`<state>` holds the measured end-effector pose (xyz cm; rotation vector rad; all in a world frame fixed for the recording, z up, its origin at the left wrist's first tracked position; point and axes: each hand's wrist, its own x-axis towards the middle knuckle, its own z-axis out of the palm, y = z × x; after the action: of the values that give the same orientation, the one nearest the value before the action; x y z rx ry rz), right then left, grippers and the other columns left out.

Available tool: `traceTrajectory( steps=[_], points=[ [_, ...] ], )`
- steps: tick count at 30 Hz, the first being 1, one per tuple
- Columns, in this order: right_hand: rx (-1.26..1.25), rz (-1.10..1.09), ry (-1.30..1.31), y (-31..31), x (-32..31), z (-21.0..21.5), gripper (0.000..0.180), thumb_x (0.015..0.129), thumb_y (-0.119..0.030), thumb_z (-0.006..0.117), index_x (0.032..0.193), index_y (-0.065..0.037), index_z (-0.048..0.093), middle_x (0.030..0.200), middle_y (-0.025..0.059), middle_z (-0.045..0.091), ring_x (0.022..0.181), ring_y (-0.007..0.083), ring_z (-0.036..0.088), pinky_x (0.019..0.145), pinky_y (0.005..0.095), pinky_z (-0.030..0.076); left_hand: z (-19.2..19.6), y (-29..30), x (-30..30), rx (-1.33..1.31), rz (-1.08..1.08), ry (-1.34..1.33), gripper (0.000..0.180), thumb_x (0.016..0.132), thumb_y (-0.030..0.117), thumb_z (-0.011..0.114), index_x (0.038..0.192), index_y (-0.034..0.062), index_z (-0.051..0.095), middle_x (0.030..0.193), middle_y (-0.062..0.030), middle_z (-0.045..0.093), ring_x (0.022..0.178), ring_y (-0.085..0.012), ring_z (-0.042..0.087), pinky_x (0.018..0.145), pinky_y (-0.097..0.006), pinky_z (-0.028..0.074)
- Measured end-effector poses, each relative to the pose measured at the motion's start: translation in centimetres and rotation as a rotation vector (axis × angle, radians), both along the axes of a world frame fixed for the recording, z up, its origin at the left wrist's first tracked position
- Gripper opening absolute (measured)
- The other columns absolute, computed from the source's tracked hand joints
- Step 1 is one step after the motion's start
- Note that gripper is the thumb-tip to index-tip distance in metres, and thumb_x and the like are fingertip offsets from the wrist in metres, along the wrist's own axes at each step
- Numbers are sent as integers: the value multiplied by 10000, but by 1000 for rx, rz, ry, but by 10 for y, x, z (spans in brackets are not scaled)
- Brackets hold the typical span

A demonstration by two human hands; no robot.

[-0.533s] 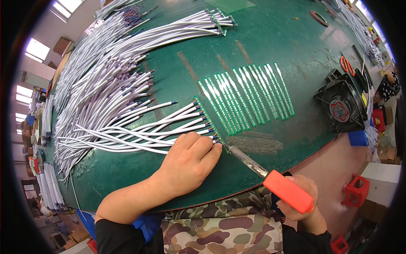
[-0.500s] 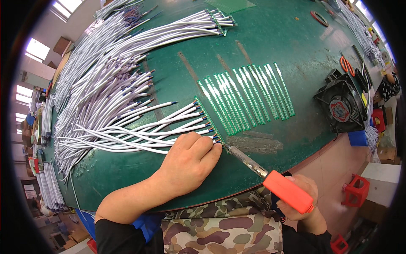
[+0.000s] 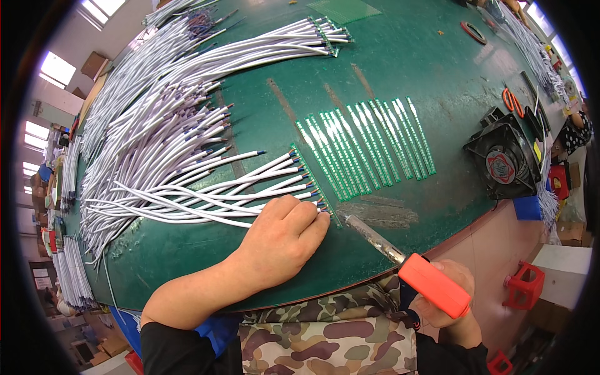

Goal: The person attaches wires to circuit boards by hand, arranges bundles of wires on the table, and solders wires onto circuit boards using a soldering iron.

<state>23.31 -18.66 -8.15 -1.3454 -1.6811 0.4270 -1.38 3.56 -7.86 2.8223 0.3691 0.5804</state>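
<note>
My left hand (image 3: 284, 237) is closed, its fingertips pinching the end of a white cable against the near end of a narrow green circuit strip (image 3: 311, 180). Several other white cables (image 3: 250, 182) fan leftward from that strip, their coloured wire ends along its edge. In my right hand (image 3: 459, 278) is a soldering iron (image 3: 431, 284) with a red handle. Its metal tip points up and left and sits just right of the strip's near end, slightly apart from it. Just beyond the strip lies a row of several bare green circuit strips (image 3: 369, 147), side by side.
Heaped white cables (image 3: 137, 144) cover the left of the green table (image 3: 262, 272). A cable bundle with strips attached (image 3: 269, 45) lies at the back. To the right are a black fan (image 3: 503, 156) and orange-handled scissors (image 3: 512, 102). A red stool (image 3: 525, 285) stands on the floor.
The soldering iron in my right hand has drawn back a little to the right, its tip leaving the strip's near end. My left hand keeps its pinch, almost unmoved.
</note>
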Motion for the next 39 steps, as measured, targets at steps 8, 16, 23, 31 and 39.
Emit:
traceTrajectory(
  steps=[8, 16, 23, 31, 39],
  points=[
    [-34, -127, -18, 3, -9, 2, 430, 754, -138, 671, 1167, -22, 639, 794, 80, 666, 620, 283, 628, 575, 388, 497, 2, 1, -5, 3, -4, -11, 323, 741, 40, 668, 1060, -10, 693, 908, -81, 595, 807, -255, 578, 716, -371, 472],
    [-84, -197, 81, -9, -6, -2, 112, 737, -171, 673, 763, -64, 649, 699, 62, 627, 599, 273, 605, 558, 374, 471, 25, 9, -19, 86, 66, -59, 302, 772, 54, 714, 1072, 25, 696, 973, -86, 627, 870, -263, 623, 768, -397, 497],
    [-85, -230, 119, 0, -14, 5, 247, 847, -276, 700, 821, -34, 659, 705, 65, 613, 609, 239, 601, 559, 346, 468, 39, 103, -104, 122, 477, 92, 126, 831, 42, 719, 954, 28, 698, 937, -121, 650, 889, -338, 624, 773, -424, 508],
    [-19, -176, -19, -3, -6, 0, 240, 856, -261, 700, 859, -23, 661, 720, 70, 611, 625, 234, 605, 564, 343, 469, 37, 109, -113, 12, 386, 396, 107, 848, 87, 694, 943, 41, 704, 911, -114, 677, 884, -340, 654, 774, -446, 530],
    [-19, -51, -98, -9, 7, -1, 556, 815, -288, 731, 1256, 12, 574, 926, 136, 687, 613, 301, 624, 562, 392, 503, 48, 119, -110, -1, 309, 250, 293, 864, 3, 646, 1148, 69, 673, 918, -142, 658, 824, -350, 653, 732, -434, 529]
  ],
)
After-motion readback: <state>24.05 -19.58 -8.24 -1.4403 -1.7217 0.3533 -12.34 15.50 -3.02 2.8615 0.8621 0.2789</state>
